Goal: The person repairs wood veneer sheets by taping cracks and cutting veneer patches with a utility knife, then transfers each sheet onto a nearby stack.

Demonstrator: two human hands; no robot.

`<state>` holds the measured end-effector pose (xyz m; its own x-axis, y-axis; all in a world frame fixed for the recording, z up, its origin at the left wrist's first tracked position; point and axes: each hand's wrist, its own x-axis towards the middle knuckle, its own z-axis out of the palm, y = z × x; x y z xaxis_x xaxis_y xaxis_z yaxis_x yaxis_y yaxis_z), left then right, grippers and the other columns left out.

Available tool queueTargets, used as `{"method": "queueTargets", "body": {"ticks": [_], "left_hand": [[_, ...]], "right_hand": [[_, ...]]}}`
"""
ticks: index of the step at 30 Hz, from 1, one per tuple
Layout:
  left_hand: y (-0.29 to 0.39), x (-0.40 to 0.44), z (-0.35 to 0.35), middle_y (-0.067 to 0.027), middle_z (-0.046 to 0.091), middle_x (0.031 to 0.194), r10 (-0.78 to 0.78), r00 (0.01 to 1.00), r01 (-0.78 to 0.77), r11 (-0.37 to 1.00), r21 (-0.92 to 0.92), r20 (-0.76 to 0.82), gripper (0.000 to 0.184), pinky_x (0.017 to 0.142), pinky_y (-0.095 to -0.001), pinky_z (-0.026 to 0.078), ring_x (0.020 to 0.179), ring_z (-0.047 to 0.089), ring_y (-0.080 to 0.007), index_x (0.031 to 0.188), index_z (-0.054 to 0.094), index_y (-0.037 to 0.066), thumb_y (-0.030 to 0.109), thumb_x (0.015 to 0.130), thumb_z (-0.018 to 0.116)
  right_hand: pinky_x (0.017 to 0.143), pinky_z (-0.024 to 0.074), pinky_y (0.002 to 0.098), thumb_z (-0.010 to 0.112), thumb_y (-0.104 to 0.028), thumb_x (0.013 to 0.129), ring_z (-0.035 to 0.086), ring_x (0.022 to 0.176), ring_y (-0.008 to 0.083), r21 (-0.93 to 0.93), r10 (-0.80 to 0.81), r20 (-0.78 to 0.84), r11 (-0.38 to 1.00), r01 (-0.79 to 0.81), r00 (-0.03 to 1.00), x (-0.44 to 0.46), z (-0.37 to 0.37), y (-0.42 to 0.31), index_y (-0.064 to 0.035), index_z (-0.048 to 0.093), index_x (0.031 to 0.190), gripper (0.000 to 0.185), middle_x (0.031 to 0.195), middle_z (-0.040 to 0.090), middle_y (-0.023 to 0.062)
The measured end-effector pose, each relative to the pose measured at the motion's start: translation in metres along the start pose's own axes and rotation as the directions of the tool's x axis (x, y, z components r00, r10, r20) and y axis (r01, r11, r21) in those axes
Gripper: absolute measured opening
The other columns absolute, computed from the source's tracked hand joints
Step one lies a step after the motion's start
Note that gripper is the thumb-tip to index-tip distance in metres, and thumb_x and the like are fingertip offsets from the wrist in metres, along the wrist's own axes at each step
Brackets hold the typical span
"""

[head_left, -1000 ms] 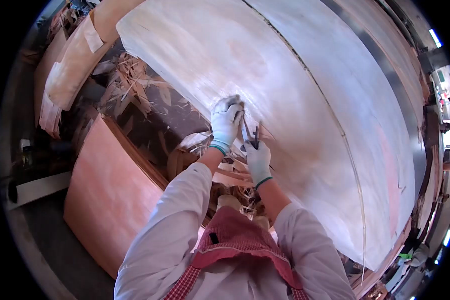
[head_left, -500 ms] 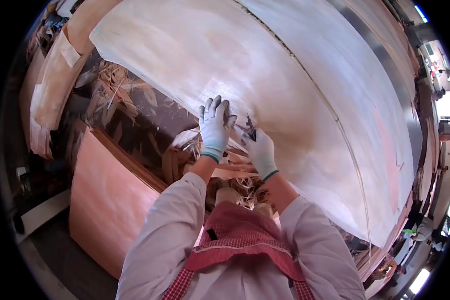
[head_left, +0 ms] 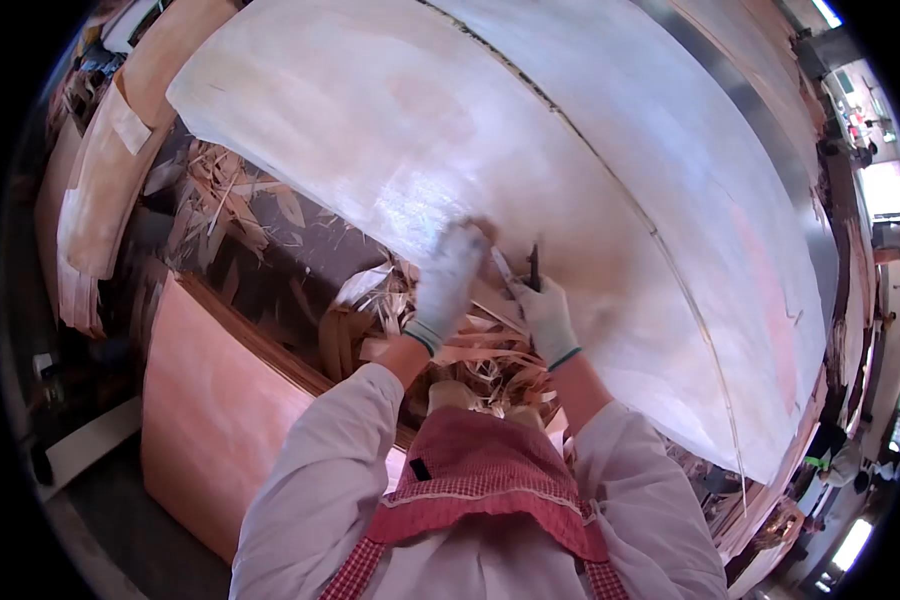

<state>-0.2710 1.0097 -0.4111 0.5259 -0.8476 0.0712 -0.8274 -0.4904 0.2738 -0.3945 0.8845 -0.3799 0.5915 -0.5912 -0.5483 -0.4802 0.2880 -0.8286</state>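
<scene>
My left hand (head_left: 452,270), in a white glove with grey fingertips and a green cuff, is at the near edge of a large pale wood veneer sheet (head_left: 370,130). Motion blurs its fingers, so I cannot make out whether it grips anything. Just to its right, my right hand (head_left: 547,318), gloved likewise, is closed around a slim black knife-like tool (head_left: 534,266) pointing away from me. A narrow pale strip (head_left: 501,264) sticks up between the hands; whether it belongs to the tool I cannot tell.
Torn veneer scraps (head_left: 480,350) lie below my hands, with more shavings (head_left: 220,195) at the left. A stack of reddish veneer sheets (head_left: 220,400) stands at lower left. A dark seam (head_left: 610,170) runs across the big sheet. Curled veneer (head_left: 120,170) is at upper left.
My left hand has gone from lying spread on the sheet to a blurred, bent pose slightly right and lower. My right hand has shifted right and down, its tool now more upright.
</scene>
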Motion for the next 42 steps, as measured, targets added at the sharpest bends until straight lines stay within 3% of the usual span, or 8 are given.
{"method": "queueTargets", "body": {"ticks": [3,6,10,17,24,33,37,42], "left_hand": [[0.015,-0.013,0.012,-0.0124,0.032,0.148,0.228,0.972,-0.229,0.973,0.022,0.051,0.047,0.117,-0.0424,0.017,0.14,0.026,-0.0286,0.128,0.048,0.004,0.027,0.088,0.055],[0.021,-0.007,0.007,-0.0149,0.033,0.147,0.257,0.964,-0.255,0.966,-0.032,0.068,0.051,0.116,-0.0432,0.017,0.14,0.025,-0.0292,0.129,0.047,0.002,0.029,0.087,0.056],[0.03,-0.007,0.005,-0.0161,0.037,0.145,0.252,0.968,-0.251,0.967,-0.046,0.017,0.048,0.115,-0.0453,0.018,0.138,0.028,-0.031,0.127,0.047,0.0,0.028,0.088,0.056],[0.118,0.069,-0.04,-0.0163,0.049,0.134,0.258,0.944,-0.304,0.923,-0.238,-0.206,0.031,0.111,-0.0484,0.026,0.13,0.039,-0.0348,0.116,0.055,0.001,0.02,0.091,0.053],[0.282,0.274,-0.006,-0.0141,0.051,0.131,0.433,0.845,-0.502,0.845,-0.187,-0.314,0.034,0.109,-0.0468,0.029,0.129,0.04,-0.0331,0.119,0.055,0.004,0.023,0.091,0.055],[0.38,0.433,0.1,-0.0141,0.049,0.132,0.462,0.883,-0.468,0.863,-0.191,-0.08,0.05,0.108,-0.0441,0.031,0.127,0.041,-0.0325,0.134,0.042,0.007,0.019,0.088,0.057],[0.377,0.431,0.1,-0.0133,0.052,0.126,0.474,0.872,-0.486,0.812,-0.324,-0.12,0.048,0.109,-0.0428,0.032,0.123,0.044,-0.0311,0.131,0.046,0.009,0.013,0.085,0.058],[0.372,0.436,0.115,-0.0116,0.052,0.123,0.546,0.82,-0.571,0.804,-0.167,-0.175,0.036,0.109,-0.042,0.032,0.122,0.045,-0.0299,0.119,0.058,0.012,0.009,0.083,0.057]], "right_hand": [[0.056,0.0455,0.0323,0.064,-0.017,0.086,0.058,0.062,0.0181,-0.154,-0.277,-0.131,0.954,0.257,0.952,0.031,0.004,0.051,0.0002,0.063,0.092,0.018,0.072,0.066,0.0056],[0.062,0.047,0.0397,0.064,-0.02,0.084,0.061,0.066,0.0307,-0.859,-0.46,0.159,0.372,0.352,0.874,0.01,-0.02,-0.024,-0.0023,0.061,0.087,0.018,0.074,0.065,0.0145],[0.069,0.047,0.0458,0.062,-0.025,0.085,0.063,0.075,0.037,-0.704,-0.296,0.053,0.666,0.245,0.954,-0.004,-0.091,-0.061,-0.0016,0.06,0.083,0.024,0.075,0.063,0.0192],[0.053,0.0427,0.0231,0.068,-0.019,0.086,0.059,0.066,0.0087,0.023,-0.129,-0.395,0.988,0.15,0.91,-0.053,-0.266,-0.012,-0.0009,0.063,0.09,0.019,0.074,0.066,0.0022],[0.049,0.0394,0.0231,0.063,-0.015,0.088,0.05,0.054,0.0069,-0.036,-0.16,-0.563,0.985,0.169,0.811,0.017,-0.405,-0.064,-0.0008,0.061,0.086,0.015,0.073,0.065,0.0041],[0.047,0.0401,0.025,0.063,-0.015,0.088,0.051,0.053,0.0081,-0.011,-0.187,-0.59,0.974,0.224,0.785,0.178,-0.469,-0.066,0.0004,0.061,0.085,0.015,0.071,0.065,0.0054],[0.068,0.049,0.0374,0.069,-0.028,0.081,0.065,0.072,0.0286,-0.033,-0.127,-0.577,0.991,0.132,0.807,0.238,-0.47,-0.08,0.0049,0.063,0.085,0.033,0.078,0.068,0.0175],[0.081,0.0509,0.0443,0.065,-0.029,0.081,0.064,0.093,0.0383,-0.552,-0.186,-0.589,0.803,-0.224,0.786,0.24,-0.463,-0.129,-0.0008,0.068,0.092,0.031,0.094,0.067,0.0214]]}}
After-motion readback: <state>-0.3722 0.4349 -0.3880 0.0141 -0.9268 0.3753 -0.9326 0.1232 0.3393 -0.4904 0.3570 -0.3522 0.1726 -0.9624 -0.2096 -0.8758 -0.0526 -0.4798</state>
